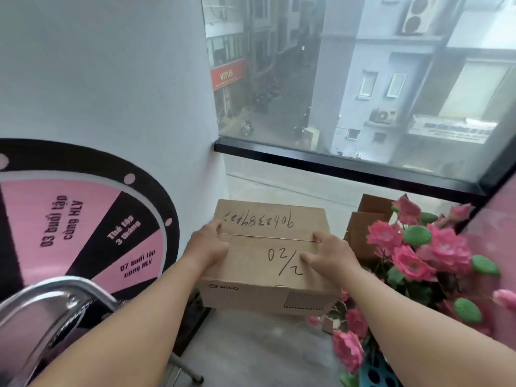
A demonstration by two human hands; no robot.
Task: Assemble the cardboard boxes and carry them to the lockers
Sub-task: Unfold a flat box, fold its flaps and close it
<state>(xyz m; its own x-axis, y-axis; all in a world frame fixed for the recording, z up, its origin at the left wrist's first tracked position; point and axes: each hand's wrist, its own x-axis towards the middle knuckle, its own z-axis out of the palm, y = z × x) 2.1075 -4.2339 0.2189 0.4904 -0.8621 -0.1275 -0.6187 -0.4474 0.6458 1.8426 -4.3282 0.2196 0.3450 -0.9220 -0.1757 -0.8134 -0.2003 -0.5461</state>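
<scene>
A brown cardboard box (268, 263) with handwritten numbers and a PICO print is in front of me near the window corner. Its two top flaps are folded down and meet at a seam across the middle. My left hand (209, 244) lies on the left end of the top with a finger reaching to the seam. My right hand (329, 252) rests flat on the right end, thumb pointing inward over the near flap. Both hands press on the flaps. What the box stands on is hidden beneath it.
More brown cardboard (371, 216) stands to the right behind a bunch of pink artificial flowers (418, 252). A pink-and-black prize wheel (83, 224) leans on the white wall at left, with a chrome frame (55, 300) before it. A large window (363, 79) faces the street.
</scene>
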